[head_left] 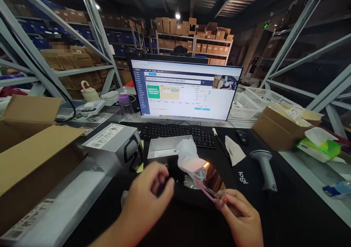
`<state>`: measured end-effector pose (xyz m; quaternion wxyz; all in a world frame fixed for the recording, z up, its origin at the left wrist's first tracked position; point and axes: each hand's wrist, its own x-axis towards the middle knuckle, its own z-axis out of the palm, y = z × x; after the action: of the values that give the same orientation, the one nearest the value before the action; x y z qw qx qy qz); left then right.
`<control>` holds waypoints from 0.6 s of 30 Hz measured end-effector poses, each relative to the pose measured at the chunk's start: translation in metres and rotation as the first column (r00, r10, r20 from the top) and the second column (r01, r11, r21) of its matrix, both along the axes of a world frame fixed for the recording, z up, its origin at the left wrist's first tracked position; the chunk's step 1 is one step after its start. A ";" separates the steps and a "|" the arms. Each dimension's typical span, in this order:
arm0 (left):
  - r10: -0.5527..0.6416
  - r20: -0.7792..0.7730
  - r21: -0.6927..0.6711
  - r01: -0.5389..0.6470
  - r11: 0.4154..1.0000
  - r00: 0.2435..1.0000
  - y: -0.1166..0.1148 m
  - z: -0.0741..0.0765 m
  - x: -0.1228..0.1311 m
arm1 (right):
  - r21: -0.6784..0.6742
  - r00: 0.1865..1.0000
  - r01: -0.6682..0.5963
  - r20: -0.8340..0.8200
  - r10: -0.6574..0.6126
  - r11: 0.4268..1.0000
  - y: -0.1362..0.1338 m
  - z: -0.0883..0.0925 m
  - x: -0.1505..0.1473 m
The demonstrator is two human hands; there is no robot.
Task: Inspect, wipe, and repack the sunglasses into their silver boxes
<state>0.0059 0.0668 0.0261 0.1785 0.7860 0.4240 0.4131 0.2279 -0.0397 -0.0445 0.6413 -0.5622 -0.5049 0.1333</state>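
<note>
My right hand (241, 217) pinches the arm of pink-framed mirrored sunglasses (211, 181) above a black desk mat (208, 199). A white soft wrapping (187, 155) and clear plastic (189, 183) bunch against the lenses. My left hand (146, 194) hangs left of the sunglasses with curled fingers, near a dark shape I cannot make out. Just beyond lies an open shallow white box (164, 147). A grey product box (112, 144) with a black strap stands to the left.
A monitor (186, 89) and black keyboard (175, 135) stand ahead, with a mouse (241, 136) and grey barcode scanner (263, 166) to the right. Cardboard boxes (27, 148) crowd the left, and another (279, 130) sits right. Metal shelving with cartons surrounds the desk.
</note>
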 end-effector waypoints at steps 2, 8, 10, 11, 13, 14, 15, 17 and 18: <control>0.029 -0.176 -0.025 -0.034 0.999 0.984 -0.015 -0.024 0.002 | 0.002 0.999 -0.046 -0.007 0.046 0.999 0.000 -0.008 -0.004; 0.117 -0.233 0.146 -0.084 0.986 0.966 -0.015 -0.045 0.033 | 0.109 0.987 -0.120 0.116 0.107 0.987 -0.004 -0.022 -0.023; 0.053 -0.173 0.248 -0.009 0.969 0.984 -0.014 -0.051 0.036 | 0.147 0.967 -0.185 0.205 0.153 0.972 -0.004 -0.023 -0.028; -0.017 -0.156 0.302 0.064 0.951 0.988 -0.015 -0.055 0.036 | 0.148 0.955 -0.208 0.245 0.168 0.967 -0.004 -0.023 -0.029; -0.175 -0.166 0.404 0.229 0.885 0.970 -0.022 -0.063 0.035 | 0.128 0.940 -0.197 0.308 0.150 0.972 -0.003 -0.020 -0.027; -0.234 -0.183 0.445 0.293 0.846 0.955 -0.026 -0.067 0.034 | 0.113 0.931 -0.172 0.342 0.124 0.979 -0.004 -0.018 -0.025; -0.259 -0.191 0.477 0.320 0.819 0.947 -0.030 -0.070 0.031 | 0.103 0.920 -0.141 0.380 0.092 0.985 -0.004 -0.016 -0.022; -0.228 -0.161 0.507 0.279 0.815 0.960 -0.035 -0.072 0.024 | 0.111 0.888 -0.075 0.459 0.016 0.991 -0.006 -0.010 -0.017; -0.186 -0.129 0.497 0.226 0.838 0.974 -0.037 -0.072 0.020 | 0.121 0.865 -0.048 0.502 -0.019 0.992 -0.007 -0.008 -0.015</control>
<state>0.0259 0.0298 -0.0456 -0.0081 0.8612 0.2193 0.4585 0.2132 -0.0462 -0.0522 0.5220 -0.5311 -0.6659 -0.0455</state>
